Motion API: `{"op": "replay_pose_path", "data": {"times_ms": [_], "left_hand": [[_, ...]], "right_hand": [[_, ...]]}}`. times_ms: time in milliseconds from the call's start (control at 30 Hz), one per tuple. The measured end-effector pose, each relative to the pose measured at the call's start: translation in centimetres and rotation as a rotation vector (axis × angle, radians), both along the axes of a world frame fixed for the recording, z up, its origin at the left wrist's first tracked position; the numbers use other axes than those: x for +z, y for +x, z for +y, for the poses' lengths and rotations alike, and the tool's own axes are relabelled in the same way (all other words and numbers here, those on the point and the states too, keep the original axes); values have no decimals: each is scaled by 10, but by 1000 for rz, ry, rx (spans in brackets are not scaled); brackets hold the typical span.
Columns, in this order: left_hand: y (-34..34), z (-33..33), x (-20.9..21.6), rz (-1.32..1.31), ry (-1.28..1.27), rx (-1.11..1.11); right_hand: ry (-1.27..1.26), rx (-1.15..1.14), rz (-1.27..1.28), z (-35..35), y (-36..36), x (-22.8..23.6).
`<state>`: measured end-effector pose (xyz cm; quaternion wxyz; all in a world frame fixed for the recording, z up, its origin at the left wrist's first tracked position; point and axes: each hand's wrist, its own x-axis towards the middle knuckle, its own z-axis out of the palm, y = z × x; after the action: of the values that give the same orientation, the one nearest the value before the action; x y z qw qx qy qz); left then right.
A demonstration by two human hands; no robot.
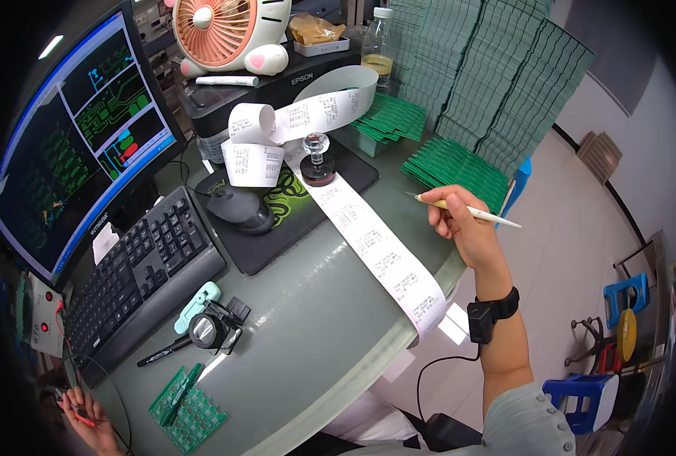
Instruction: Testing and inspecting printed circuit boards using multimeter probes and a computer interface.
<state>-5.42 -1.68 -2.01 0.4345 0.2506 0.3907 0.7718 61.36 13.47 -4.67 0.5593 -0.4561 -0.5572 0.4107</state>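
Observation:
My right hand (466,220) is raised over the right side of the desk. Its fingers pinch a slim white-and-yellow pen-shaped tool (484,215), whose thin dark tip points left. At the lower left edge my left hand (91,420) is closed around a small tool with a red part (85,417); its exact kind is unclear. Nearest to that hand on the desk lies a green circuit board panel (193,422) with a dark green tweezer-like strip (178,397) across it. A long printed paper strip (380,251) runs down to the desk's front edge, weighted by a clear-knobbed stamp (317,163).
A monitor (45,178) and black keyboard (136,277) stand left, beside a mouse (239,207) on its mat. A printer (300,87) with a fan (220,34) is behind. Green board stacks (460,171) fill the back right. A loupe (207,332) and marker (163,352) lie nearer.

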Motion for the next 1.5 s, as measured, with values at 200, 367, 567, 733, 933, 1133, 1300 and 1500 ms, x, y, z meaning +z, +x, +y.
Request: {"op": "replay_pose_path", "data": {"times_ms": [200, 367, 567, 733, 933, 1133, 1300, 1500], "left_hand": [[2, 0, -2, 11, 10, 1], [11, 0, -6, 224, -114, -191], [17, 2, -10, 496, -234, -299], [45, -9, 7, 1075, -617, -148], [65, 10, 52, 1549, -695, -46], [236, 55, 119, 1840, -15, -334], [327, 108, 75, 1934, 315, -750], [394, 150, 12, 1989, 426, -693]], "right_hand": [[-30, -4, 54, 1, 0, 0], [-64, 41, -5, 6, -6, 11], [-157, 207, -257, 24, -21, 30], [-171, 204, -267, 38, -21, 24], [-163, 229, -199, 45, -22, 21], [-127, 257, -195, 49, -26, 17], [-110, 247, -220, 46, -17, 12], [-128, 288, -224, 46, -19, 7]]}}
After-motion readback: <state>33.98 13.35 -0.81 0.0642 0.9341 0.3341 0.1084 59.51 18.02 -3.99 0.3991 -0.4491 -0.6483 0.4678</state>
